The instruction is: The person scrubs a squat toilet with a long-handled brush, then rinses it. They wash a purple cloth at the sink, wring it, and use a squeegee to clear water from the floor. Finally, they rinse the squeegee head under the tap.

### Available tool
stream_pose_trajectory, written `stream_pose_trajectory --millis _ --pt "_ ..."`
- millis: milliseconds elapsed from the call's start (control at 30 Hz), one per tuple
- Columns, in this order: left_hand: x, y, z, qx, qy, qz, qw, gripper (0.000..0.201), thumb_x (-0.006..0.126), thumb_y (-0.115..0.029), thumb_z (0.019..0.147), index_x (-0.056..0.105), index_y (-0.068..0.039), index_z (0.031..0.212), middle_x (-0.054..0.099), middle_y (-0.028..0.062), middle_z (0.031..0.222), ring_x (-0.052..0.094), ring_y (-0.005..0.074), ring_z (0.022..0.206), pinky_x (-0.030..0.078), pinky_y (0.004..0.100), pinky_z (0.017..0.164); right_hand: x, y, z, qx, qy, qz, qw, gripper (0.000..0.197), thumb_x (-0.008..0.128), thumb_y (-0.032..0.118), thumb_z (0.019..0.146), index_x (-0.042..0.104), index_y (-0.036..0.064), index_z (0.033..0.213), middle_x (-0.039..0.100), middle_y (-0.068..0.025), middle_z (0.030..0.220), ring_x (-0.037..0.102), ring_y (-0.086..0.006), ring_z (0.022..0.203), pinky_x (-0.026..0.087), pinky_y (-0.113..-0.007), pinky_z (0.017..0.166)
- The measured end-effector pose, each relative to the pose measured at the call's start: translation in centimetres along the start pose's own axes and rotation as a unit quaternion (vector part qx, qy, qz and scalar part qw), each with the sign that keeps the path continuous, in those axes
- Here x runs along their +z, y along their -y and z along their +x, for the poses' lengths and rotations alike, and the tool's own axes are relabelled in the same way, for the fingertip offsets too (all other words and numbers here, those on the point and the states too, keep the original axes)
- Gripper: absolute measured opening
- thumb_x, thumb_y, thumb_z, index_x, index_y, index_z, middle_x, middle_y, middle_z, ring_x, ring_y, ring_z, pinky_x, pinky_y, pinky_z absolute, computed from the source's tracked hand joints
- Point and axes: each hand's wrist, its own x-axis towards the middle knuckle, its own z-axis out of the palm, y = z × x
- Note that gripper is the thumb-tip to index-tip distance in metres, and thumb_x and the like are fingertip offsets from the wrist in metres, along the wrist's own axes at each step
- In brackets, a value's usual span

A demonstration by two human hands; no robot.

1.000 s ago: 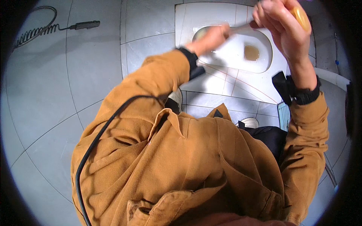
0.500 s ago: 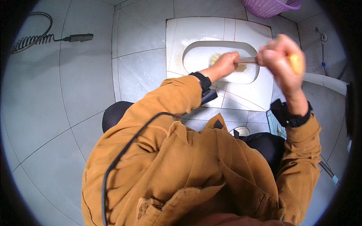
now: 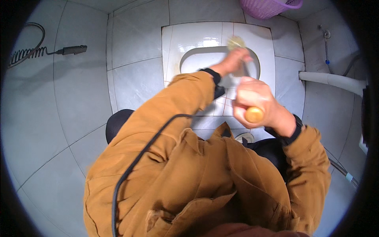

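Note:
Both my hands are closed on a scrubbing brush with pale bristles [image 3: 235,42] and a rounded yellowish handle end [image 3: 254,115]. My left hand [image 3: 232,62] is wrapped round the shaft close to the bristles, blurred by motion. Nearer to me, my right hand [image 3: 258,96] grips the handle, its rounded end pointing up toward me. Below them is a white squat toilet [image 3: 189,34] set in the floor. The bristles appear at the far right rim of its oval bowl; whether they touch it I cannot tell. My hands hide part of the bowl.
A purple plastic basket [image 3: 270,8] stands at the far right. Along the right side run a thick white pipe [image 3: 331,79] and a wall valve [image 3: 326,34] with a thin hose. A coiled hose [image 3: 29,55] with a dark handpiece [image 3: 74,50] lies at the left.
The bristles have moved from inside the bowl to its far right rim. My right hand has come nearer and leftward, swinging the handle from sideways to pointing toward me. The view has shifted slightly.

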Motion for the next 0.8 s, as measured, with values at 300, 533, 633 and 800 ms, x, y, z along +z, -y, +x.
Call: stream_pose_trajectory --millis 300,533,633,800 --pt "-3.0 -2.2 -0.5 0.067 0.039 0.164 0.983 0.002 0.058 -0.009 0.079 0.057 -0.009 0.078 0.060 0.0110 0.077 0.057 0.0296 0.076 0.045 0.0380 0.067 -4.3 1.2 -1.3 0.012 -0.150 0.119 0.981 0.023 0.056 -0.006 0.069 0.038 0.0048 0.060 0.042 -0.0046 0.055 0.044 -0.0157 0.049 0.038 -0.026 0.050" --pt "-12.8 2.5 -2.3 -0.051 0.055 0.266 0.961 0.007 0.059 -0.006 0.073 0.056 -0.003 0.078 0.059 0.0179 0.078 0.057 0.0362 0.076 0.045 0.0407 0.065 -1.8 -4.9 3.4 0.068 -0.139 0.195 0.969 0.021 0.054 0.001 0.078 0.038 0.0064 0.066 0.042 -0.0037 0.061 0.043 -0.0139 0.059 0.041 -0.030 0.061" --pt "-6.5 0.1 -0.5 -0.059 0.067 0.219 0.972 0.009 0.059 -0.004 0.070 0.056 -0.004 0.078 0.059 0.0192 0.078 0.057 0.0382 0.076 0.045 0.0413 0.063 -4.2 -3.6 0.2 0.083 -0.103 0.144 0.981 0.022 0.050 0.003 0.082 0.034 0.0087 0.068 0.037 -0.0021 0.062 0.039 -0.0129 0.060 0.040 -0.030 0.062" --pt "0.6 -4.2 -0.7 -0.133 0.161 0.146 0.967 0.021 0.061 -0.024 0.083 0.059 -0.003 0.083 0.060 0.0161 0.076 0.057 0.0294 0.073 0.046 0.0375 0.070 -7.4 -3.0 -2.3 0.222 -0.161 0.251 0.928 0.017 0.048 0.012 0.085 0.038 0.0113 0.071 0.038 0.0020 0.062 0.041 -0.0078 0.056 0.037 -0.023 0.055"
